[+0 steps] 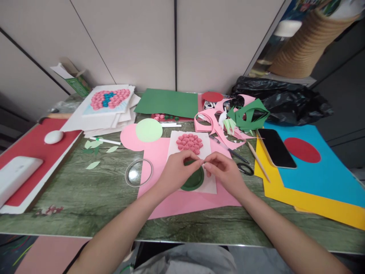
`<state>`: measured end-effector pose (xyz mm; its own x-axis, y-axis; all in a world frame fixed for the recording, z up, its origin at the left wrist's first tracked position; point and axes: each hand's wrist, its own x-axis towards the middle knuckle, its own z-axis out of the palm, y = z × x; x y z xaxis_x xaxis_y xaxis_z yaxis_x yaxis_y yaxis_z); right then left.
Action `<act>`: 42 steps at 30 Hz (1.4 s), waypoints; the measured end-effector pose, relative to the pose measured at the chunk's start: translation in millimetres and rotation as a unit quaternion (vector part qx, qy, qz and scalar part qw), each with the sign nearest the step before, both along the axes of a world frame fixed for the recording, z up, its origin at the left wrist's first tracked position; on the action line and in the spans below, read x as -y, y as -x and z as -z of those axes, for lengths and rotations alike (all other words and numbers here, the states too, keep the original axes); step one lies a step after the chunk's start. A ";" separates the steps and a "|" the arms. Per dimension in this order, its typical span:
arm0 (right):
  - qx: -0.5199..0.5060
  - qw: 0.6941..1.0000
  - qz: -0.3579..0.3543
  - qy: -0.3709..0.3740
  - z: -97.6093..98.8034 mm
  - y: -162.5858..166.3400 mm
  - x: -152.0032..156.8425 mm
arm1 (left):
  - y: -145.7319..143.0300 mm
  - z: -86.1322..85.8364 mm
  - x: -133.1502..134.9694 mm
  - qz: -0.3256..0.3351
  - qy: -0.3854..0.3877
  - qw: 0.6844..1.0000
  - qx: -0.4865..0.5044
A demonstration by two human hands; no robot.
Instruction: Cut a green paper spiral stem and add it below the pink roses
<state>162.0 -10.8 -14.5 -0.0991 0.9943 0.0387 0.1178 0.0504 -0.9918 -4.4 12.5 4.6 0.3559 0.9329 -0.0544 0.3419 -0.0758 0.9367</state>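
My left hand (176,169) and my right hand (224,171) meet over a white card (207,146) that lies on a pink sheet (182,203). Both hands pinch something small between the fingertips; I cannot make out what it is. Under my left hand lies a dark green paper circle (195,182). A cluster of pink rolled paper coils (189,142) sits on the card just beyond my fingers.
Scissors (242,165) and a wooden stick (258,160) lie right of my hands, by a phone (276,147) on yellow and blue sheets. A clear tape ring (138,172), green paper leaves (92,165), a light green circle (148,130) and paper scraps (242,114) surround the work.
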 end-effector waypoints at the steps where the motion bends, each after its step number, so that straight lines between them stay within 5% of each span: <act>1: -0.003 1.000 -0.001 0.003 0.3 -0.6 -0.6 | -0.1 0.2 0.0 -0.001 0.003 1.000 0.002; 20: -0.053 0.998 -0.021 0.005 6.6 -12.3 -1.6 | 0.7 -1.5 -1.1 -0.006 0.040 0.999 0.037; 42: 0.022 1.000 0.004 0.012 -1.2 -7.1 -1.5 | 1.0 1.8 -2.4 -0.001 0.044 0.998 0.049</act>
